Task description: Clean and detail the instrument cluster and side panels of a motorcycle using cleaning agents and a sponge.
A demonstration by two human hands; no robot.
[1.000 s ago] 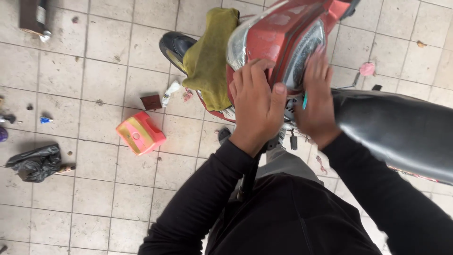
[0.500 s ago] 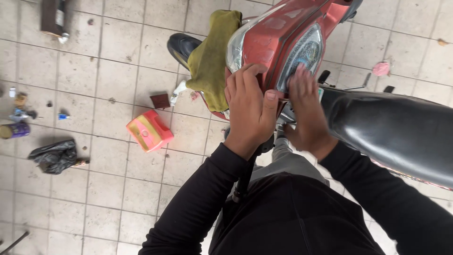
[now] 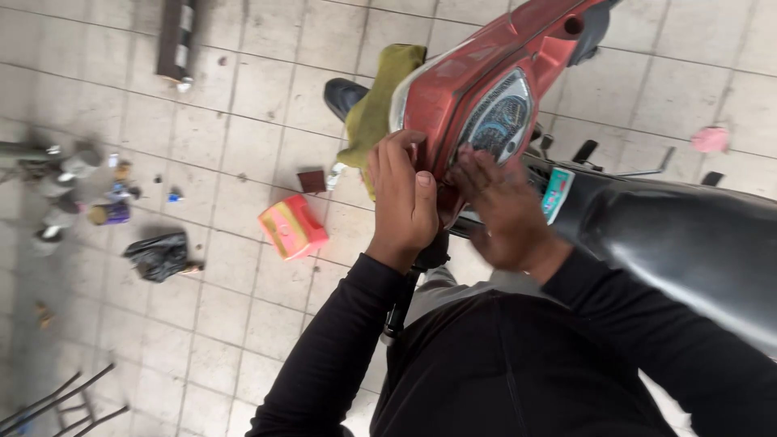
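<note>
A red scooter's front cover [image 3: 461, 89] with a round instrument dial [image 3: 498, 117] fills the upper middle of the head view. My left hand [image 3: 401, 198] grips the cover's lower left edge, fingers curled over it. My right hand [image 3: 506, 214], blurred, presses flat against the lower part of the cover just below the dial. An olive-green cloth [image 3: 376, 109] hangs over the scooter's left side, next to my left hand. The black seat [image 3: 688, 243] stretches off to the right.
On the tiled floor lie a pink and yellow plastic box [image 3: 291, 228], a black plastic bag [image 3: 158, 256], a small brown block [image 3: 311, 180], small bottles and parts [image 3: 109, 212] at the left, a dark bar [image 3: 176, 40] at the top and a pink rag [image 3: 711, 139].
The view has shifted, so the scooter cover sits higher and further right. My right hand slid lower on the cover, below the dial. My left hand keeps its grip on the edge.
</note>
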